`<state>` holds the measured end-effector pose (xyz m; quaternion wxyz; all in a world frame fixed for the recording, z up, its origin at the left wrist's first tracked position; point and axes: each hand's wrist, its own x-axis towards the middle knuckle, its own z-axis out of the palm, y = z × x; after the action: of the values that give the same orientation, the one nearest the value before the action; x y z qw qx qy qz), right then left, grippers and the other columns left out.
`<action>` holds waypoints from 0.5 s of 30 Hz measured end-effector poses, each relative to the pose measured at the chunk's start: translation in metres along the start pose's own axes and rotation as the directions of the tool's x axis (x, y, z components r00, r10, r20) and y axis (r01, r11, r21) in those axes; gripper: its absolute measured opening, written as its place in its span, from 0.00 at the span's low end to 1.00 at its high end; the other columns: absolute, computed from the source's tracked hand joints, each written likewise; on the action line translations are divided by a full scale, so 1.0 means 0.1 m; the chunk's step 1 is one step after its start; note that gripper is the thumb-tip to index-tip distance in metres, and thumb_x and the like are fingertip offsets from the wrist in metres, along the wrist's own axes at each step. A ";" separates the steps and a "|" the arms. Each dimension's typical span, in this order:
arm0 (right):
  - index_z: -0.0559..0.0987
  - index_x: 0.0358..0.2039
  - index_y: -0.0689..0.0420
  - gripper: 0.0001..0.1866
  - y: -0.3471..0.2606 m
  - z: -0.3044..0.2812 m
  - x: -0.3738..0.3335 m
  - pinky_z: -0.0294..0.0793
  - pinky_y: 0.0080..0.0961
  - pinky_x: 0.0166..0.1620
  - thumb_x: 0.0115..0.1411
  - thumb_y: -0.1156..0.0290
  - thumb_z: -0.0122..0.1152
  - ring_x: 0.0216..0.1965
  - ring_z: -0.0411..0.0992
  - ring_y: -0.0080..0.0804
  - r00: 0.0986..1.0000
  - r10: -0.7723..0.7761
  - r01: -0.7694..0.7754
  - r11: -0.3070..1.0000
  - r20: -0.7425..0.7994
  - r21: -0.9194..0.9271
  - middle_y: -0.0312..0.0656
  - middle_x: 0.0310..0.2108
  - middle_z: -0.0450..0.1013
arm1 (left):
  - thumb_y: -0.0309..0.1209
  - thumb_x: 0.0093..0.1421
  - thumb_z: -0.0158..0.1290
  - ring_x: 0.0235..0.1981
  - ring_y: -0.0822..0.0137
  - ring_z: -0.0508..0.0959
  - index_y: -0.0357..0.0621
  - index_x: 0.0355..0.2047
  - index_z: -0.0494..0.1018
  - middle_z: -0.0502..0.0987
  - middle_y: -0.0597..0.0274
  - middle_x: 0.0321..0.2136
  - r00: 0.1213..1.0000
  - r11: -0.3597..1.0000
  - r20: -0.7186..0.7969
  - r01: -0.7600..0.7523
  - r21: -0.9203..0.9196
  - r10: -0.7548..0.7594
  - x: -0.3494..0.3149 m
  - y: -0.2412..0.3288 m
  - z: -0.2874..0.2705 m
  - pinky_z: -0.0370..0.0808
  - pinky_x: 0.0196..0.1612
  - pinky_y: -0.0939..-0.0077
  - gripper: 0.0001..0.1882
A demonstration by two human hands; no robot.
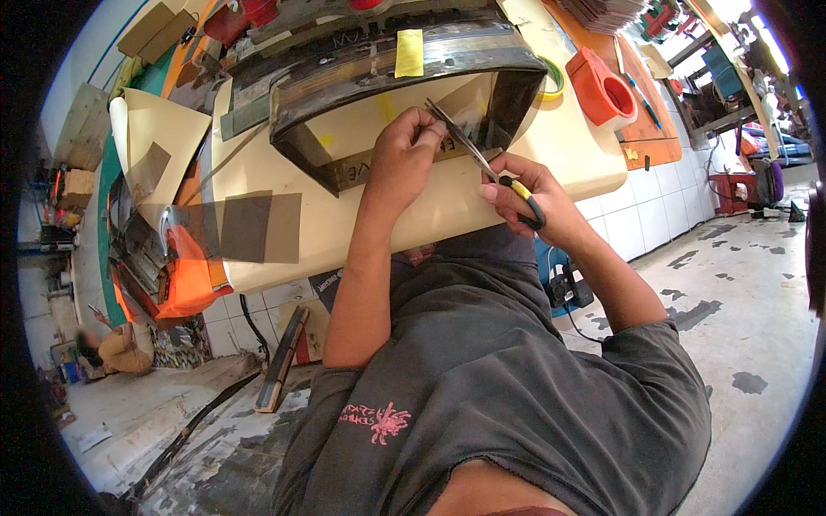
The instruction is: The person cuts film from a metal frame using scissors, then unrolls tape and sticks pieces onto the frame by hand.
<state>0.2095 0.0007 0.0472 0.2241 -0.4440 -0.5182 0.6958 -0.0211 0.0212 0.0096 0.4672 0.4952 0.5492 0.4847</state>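
- The left hand (pixel 404 155) covers whatever its fingertips pinch.
- The right hand (pixel 538 202) hides most of the scissors' (pixel 482 159) handles.
- The dark curved part (pixel 387 77) runs out past the top edge.
- A distant crouching person (pixel 120 348) is blurred.

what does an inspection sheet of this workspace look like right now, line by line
surface: cream workbench top, mostly covered
job's things: scissors with a yellow and black handle; dark curved frame piece carrying a yellow tape strip
clutter: dark film sheet, orange cloth, orange cup-shaped part, tan sheet
grippers: right hand holds the scissors, blades open; left hand pinches something small at the frame's inner edge
cables: black cord hanging under the bench
surroundings: white tiled bench front, patchy grey floor, another person crouching far off
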 end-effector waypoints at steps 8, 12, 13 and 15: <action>0.78 0.44 0.54 0.18 0.04 -0.02 0.01 0.57 0.18 0.19 0.68 0.55 0.73 0.14 0.63 0.15 1.000 -0.019 0.019 1.000 0.006 -0.013 0.27 0.18 0.68 | 0.30 0.71 0.55 0.27 0.77 0.68 0.43 0.38 0.76 0.72 0.72 0.26 1.000 1.000 0.026 -0.004 0.014 0.004 0.00 0.01 -0.02 0.66 0.31 0.78 0.05; 0.78 0.44 0.54 0.18 0.02 -0.02 0.01 0.58 0.18 0.19 0.68 0.55 0.73 0.14 0.63 0.15 1.000 -0.011 0.011 0.999 0.008 -0.030 0.27 0.18 0.68 | 0.30 0.71 0.57 0.27 0.74 0.70 0.37 0.35 0.76 0.74 0.67 0.24 1.000 1.000 0.000 -0.007 -0.004 0.007 0.01 0.01 -0.02 0.69 0.33 0.72 0.09; 0.78 0.44 0.54 0.18 0.02 -0.02 0.01 0.58 0.18 0.19 0.68 0.55 0.73 0.14 0.63 0.16 1.000 -0.013 0.014 0.999 0.016 -0.030 0.28 0.19 0.68 | 0.30 0.71 0.57 0.27 0.74 0.70 0.37 0.35 0.76 0.74 0.67 0.24 1.000 1.000 0.004 -0.006 0.006 0.006 0.01 0.01 -0.02 0.69 0.33 0.72 0.09; 0.78 0.44 0.54 0.18 0.01 -0.03 0.00 0.58 0.18 0.19 0.68 0.55 0.73 0.14 0.63 0.16 1.000 -0.011 0.011 0.999 0.022 -0.034 0.28 0.19 0.68 | 0.31 0.71 0.56 0.26 0.76 0.68 0.40 0.35 0.76 0.72 0.70 0.24 1.000 0.999 0.013 -0.006 0.034 0.006 0.01 0.02 -0.02 0.66 0.31 0.75 0.08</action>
<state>0.2125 0.0023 0.0462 0.2145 -0.4372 -0.5350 0.6903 -0.0232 0.0217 0.0120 0.4608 0.5078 0.5527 0.4736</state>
